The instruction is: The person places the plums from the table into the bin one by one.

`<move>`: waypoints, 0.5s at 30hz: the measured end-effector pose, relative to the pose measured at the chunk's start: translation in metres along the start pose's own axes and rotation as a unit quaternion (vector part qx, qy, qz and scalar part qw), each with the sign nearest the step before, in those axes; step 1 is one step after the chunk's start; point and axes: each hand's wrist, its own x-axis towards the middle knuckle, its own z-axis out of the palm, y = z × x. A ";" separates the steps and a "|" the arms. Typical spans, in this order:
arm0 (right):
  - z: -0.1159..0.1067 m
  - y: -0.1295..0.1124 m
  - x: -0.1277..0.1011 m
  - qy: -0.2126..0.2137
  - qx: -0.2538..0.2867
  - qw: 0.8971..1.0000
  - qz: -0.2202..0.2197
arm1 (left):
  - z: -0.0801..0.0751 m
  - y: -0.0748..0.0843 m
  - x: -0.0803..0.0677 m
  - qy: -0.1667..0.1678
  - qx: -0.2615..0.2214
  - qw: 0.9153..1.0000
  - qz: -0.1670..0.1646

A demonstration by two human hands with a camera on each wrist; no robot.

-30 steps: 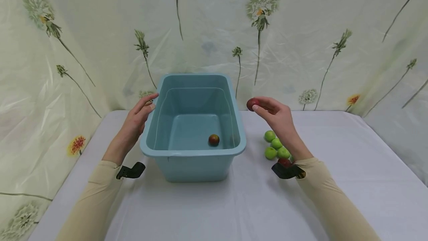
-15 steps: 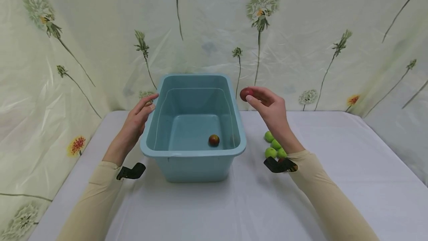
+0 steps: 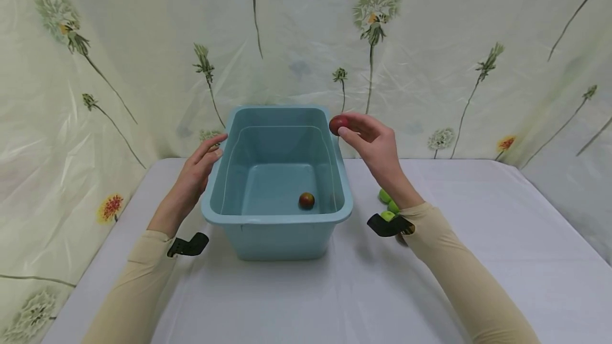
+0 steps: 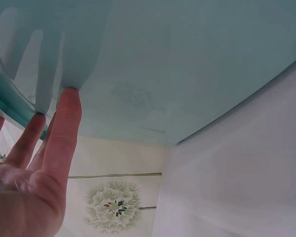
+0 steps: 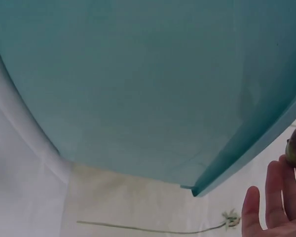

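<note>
No text, label, brand, number or sign can be read in the head view or in either wrist view.
</note>
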 end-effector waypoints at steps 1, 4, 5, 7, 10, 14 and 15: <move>0.001 -0.001 0.001 -0.003 0.000 1.000 0.000 | 0.000 0.000 0.000 0.000 0.000 1.000 0.000; 0.004 -0.003 0.003 -0.012 -0.005 1.000 0.000 | 0.000 0.000 0.000 0.001 0.002 1.000 0.000; 0.005 -0.004 0.004 -0.014 -0.005 1.000 0.000 | 0.000 0.000 0.000 0.002 0.002 1.000 0.000; 0.007 -0.006 0.005 -0.021 -0.003 1.000 0.001 | 0.000 0.000 0.000 0.003 0.002 1.000 -0.001; 0.010 -0.007 0.008 -0.034 0.007 0.999 0.006 | 0.000 0.001 0.000 0.004 -0.001 1.000 -0.001; 0.013 -0.008 0.012 -0.050 0.013 0.999 0.012 | 0.001 0.001 0.000 0.004 -0.005 1.000 -0.002; 0.014 -0.008 0.012 -0.053 0.012 0.998 0.014 | 0.001 0.000 0.000 0.004 -0.006 1.000 -0.002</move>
